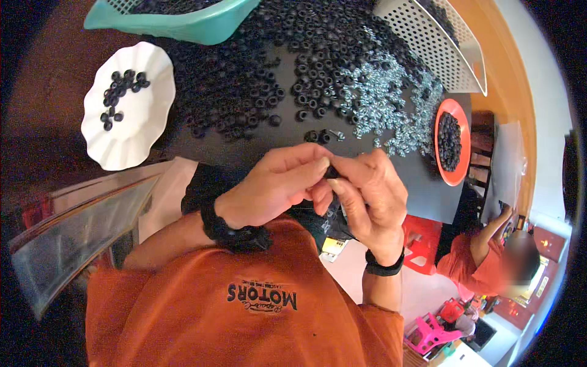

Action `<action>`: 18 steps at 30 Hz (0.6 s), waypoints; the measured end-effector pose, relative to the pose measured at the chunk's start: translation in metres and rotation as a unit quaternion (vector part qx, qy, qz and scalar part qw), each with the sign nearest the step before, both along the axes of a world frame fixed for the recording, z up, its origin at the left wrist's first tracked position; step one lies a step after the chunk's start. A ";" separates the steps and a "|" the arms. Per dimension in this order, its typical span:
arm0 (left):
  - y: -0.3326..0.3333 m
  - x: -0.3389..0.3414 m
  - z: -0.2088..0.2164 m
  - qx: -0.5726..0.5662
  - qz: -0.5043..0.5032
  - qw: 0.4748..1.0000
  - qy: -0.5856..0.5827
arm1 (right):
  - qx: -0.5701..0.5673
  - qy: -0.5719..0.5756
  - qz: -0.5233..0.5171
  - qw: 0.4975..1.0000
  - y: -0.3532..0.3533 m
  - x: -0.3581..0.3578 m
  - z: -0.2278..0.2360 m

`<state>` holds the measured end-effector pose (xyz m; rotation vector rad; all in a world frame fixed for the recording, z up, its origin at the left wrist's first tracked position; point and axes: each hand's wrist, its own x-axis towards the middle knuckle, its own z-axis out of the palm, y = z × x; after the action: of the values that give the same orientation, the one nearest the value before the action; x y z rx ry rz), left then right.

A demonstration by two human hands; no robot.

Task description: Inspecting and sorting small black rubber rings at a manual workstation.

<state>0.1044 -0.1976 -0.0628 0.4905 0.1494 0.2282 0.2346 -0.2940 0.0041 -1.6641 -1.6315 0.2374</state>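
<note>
While both hands meet over the near edge of the table, seen from the head, their fingertips touch a small black piece. The left hand pinches at it with its thumb and first finger, and its other fingers are bent underneath. The right hand pinches it from the other side with thumb and finger, the rest curled in. Fingers hide most of the piece, so I cannot tell its full shape.

Just past the hands lie a few loose black rings, with a little silver metal bit beside them. Farther back is a big spread of black rings. To its right, and partly on it, is a heap of shiny silver bits.

On the left, a white plate with a wavy edge holds some black rings. A green basket is at the far side, and a white basket full of holes is at the far right. Near the right edge, an orange bowl holds small dark pieces. Off to the right is another person in an orange shirt.
</note>
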 end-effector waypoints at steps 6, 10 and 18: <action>0.006 0.002 -0.001 0.019 0.001 0.999 -0.047 | -0.102 0.036 -0.113 0.988 -0.014 0.040 0.012; 0.005 0.009 -0.001 0.022 0.016 1.000 0.003 | -0.161 -0.046 -0.192 0.967 -0.017 0.126 0.000; 0.008 0.020 -0.013 0.035 0.058 0.998 0.000 | -0.182 -0.150 -0.083 0.968 0.025 0.166 -0.029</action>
<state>0.1248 -0.1895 -0.0755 0.5515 0.1706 0.3468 0.4005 -0.2685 -0.0247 -2.1925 -1.7300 0.2176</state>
